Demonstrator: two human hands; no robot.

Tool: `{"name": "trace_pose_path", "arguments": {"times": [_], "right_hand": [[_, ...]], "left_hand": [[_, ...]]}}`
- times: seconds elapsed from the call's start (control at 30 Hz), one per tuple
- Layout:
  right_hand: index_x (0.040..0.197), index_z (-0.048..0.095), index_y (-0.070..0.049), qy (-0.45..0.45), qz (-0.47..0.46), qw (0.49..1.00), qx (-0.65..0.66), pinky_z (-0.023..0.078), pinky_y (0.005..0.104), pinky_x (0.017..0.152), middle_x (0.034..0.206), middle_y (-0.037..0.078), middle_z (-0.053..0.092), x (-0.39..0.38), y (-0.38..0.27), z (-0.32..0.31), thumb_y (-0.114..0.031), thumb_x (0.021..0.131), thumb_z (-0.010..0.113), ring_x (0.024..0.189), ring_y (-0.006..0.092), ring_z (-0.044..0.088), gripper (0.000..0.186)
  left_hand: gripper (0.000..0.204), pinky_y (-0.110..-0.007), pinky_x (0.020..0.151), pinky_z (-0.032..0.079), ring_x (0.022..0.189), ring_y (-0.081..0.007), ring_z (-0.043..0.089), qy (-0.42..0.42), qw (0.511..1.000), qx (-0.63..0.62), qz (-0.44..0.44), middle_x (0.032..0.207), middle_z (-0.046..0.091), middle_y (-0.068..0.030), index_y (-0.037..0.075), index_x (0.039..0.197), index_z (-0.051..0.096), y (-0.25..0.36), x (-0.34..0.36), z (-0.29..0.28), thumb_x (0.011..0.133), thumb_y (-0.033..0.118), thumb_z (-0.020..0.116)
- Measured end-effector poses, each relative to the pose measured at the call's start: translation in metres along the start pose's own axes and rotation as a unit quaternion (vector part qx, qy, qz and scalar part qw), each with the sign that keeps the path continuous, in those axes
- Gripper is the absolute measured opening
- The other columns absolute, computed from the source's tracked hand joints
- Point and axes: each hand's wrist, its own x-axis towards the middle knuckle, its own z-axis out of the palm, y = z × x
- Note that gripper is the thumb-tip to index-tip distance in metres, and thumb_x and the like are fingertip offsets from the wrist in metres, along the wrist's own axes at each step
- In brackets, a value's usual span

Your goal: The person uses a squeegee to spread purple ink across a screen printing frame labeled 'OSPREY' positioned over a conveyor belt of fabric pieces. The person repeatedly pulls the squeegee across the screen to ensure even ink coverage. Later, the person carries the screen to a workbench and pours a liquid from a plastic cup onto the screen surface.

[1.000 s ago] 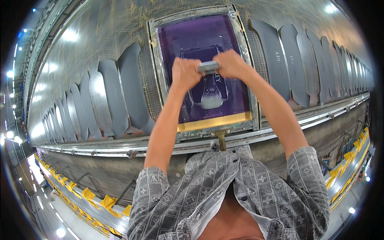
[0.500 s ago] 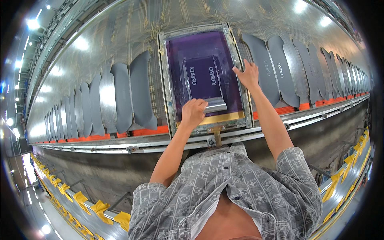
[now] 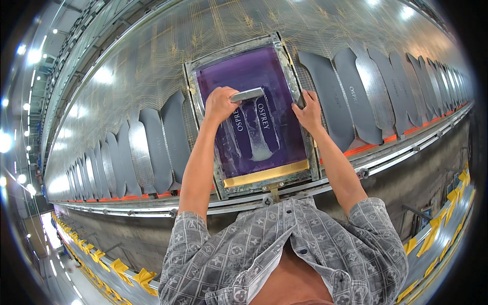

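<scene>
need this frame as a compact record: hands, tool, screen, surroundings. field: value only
left hand: closed on one end of the squeegee
squeegee: grey bar, over the far half of the screen; contact unclear
right hand: at the frame's right edge, thumb spread from fingers; grip unclear
screen: purple, pale lettering, inside the frame
paste: whitish, pooled near the screen's near end
strip: yellow, along the near edge
table: metallic; grey pieces in rows both sides of the frame
</scene>
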Motion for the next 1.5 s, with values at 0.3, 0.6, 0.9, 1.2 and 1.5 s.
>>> {"name": "trace_pose_path", "arguments": {"times": [0.3, 0.6, 0.9, 1.2, 1.5], "right_hand": [[0.133, 0.058, 0.010, -0.027, -0.016, 0.999, -0.026, 0.048, 0.0430, 0.101, 0.124, 0.023, 0.058, 0.019, -0.031, -0.001, -0.018, 0.077, 0.081, 0.117, 0.0392, 0.058, 0.067], [0.133, 0.057, 0.010, -0.003, -0.025, 0.998, 0.052, 0.047, 0.0431, 0.101, 0.124, 0.022, 0.056, -0.055, -0.168, 0.176, -0.021, 0.079, 0.080, 0.118, 0.0374, 0.057, 0.066], [0.134, 0.057, 0.009, 0.015, -0.061, 0.998, 0.004, 0.046, 0.0457, 0.101, 0.127, 0.022, 0.055, -0.087, -0.233, 0.276, -0.027, 0.080, 0.080, 0.118, 0.0383, 0.056, 0.068], [0.135, 0.061, 0.002, 0.017, -0.018, 0.990, -0.138, 0.032, 0.0521, 0.108, 0.136, 0.017, 0.054, -0.095, -0.237, 0.281, -0.034, 0.080, 0.080, 0.136, 0.0353, 0.044, 0.068], [0.137, 0.059, -0.004, -0.025, 0.025, 0.975, -0.221, 0.029, 0.0516, 0.103, 0.135, 0.010, 0.054, -0.107, -0.258, 0.274, -0.044, 0.086, 0.075, 0.133, 0.0331, 0.039, 0.067]], "left_hand": [[0.043, -0.038, 0.075, 0.047, 0.087, -0.0249, 0.063, 0.124, 0.992, 0.007, 0.038, 0.110, 0.071, -0.0006, 0.013, 0.103, 0.073, 0.068, -0.180, 0.059, 0.065, -0.005, 0.074], [0.040, -0.040, 0.081, 0.049, 0.095, -0.0244, 0.063, 0.109, 0.992, 0.056, -0.042, 0.106, 0.071, 0.0011, 0.011, 0.100, 0.073, -0.076, -0.299, -0.057, 0.063, -0.002, 0.077], [0.038, -0.038, 0.077, 0.050, 0.089, -0.0250, 0.066, 0.138, 0.988, 0.058, -0.030, 0.105, 0.075, -0.0031, 0.011, 0.099, 0.075, -0.154, -0.391, -0.120, 0.063, -0.002, 0.078], [0.036, -0.037, 0.082, 0.042, 0.086, -0.0217, 0.061, 0.098, 0.994, 0.047, 0.004, 0.104, 0.073, 0.0005, 0.009, 0.101, 0.073, -0.149, -0.426, -0.106, 0.068, -0.004, 0.068], [0.031, -0.040, 0.076, 0.047, 0.080, -0.0243, 0.068, 0.094, 0.995, 0.007, 0.031, 0.094, 0.076, -0.0040, 0.011, 0.096, 0.076, -0.242, -0.281, -0.127, 0.067, 0.001, 0.077]]}}
